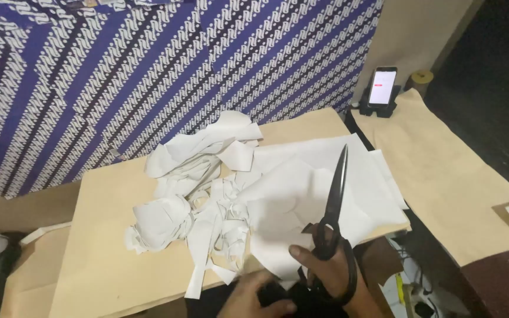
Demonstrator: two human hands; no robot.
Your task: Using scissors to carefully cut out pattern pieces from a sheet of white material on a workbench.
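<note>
Both hands are bare, no gloves, no rings or watch showing. The right hand [319, 268] sits just below the white paper sheet [301, 194], the left hand [254, 297] lower left of it; sleeves can't be made out.

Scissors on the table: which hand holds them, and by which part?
The right hand holds the black scissors by the handle loops, blades closed, pointing away.

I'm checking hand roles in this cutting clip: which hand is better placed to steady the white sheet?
Probably the left hand: it is free at the near edge beside the white sheet, while the right hand grips the scissors.
</note>
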